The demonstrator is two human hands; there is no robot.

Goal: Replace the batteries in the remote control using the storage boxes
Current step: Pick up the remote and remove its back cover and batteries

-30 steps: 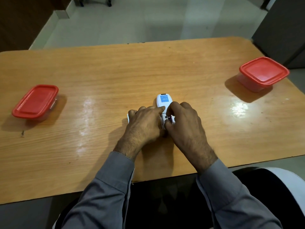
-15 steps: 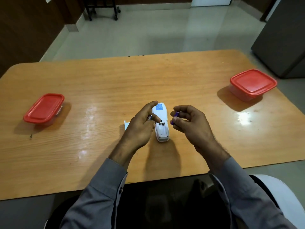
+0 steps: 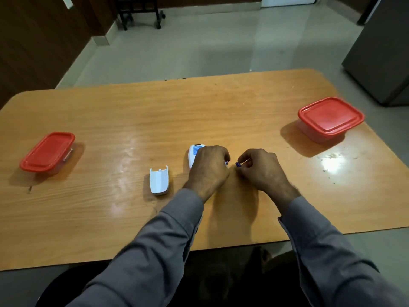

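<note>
Two hands work at the near middle of the table [image 3: 132,120], close together but apart. The left hand [image 3: 209,168] lies curled over the remote [image 3: 194,154], covering all but its far end, and a small battery tip [image 3: 226,162] shows at its fingertips; whether it pinches that battery or only steadies the remote cannot be told. The right hand [image 3: 261,168] is curled with a blue battery [image 3: 238,164] pinched between thumb and forefinger, held just right of the remote, likely so the cell is clear of the compartment. The battery cover [image 3: 159,180] lies inner face up just left of the remote, set aside so the compartment stays open. Both storage boxes sit well apart from the work: the left box [image 3: 47,152] near the left edge and the right box [image 3: 330,117] toward the far right, each with its red lid on. Judged from this, the old cells are being taken out; no box is open yet, so a lid must come off before a cell can be stowed or a fresh one fetched.
</note>
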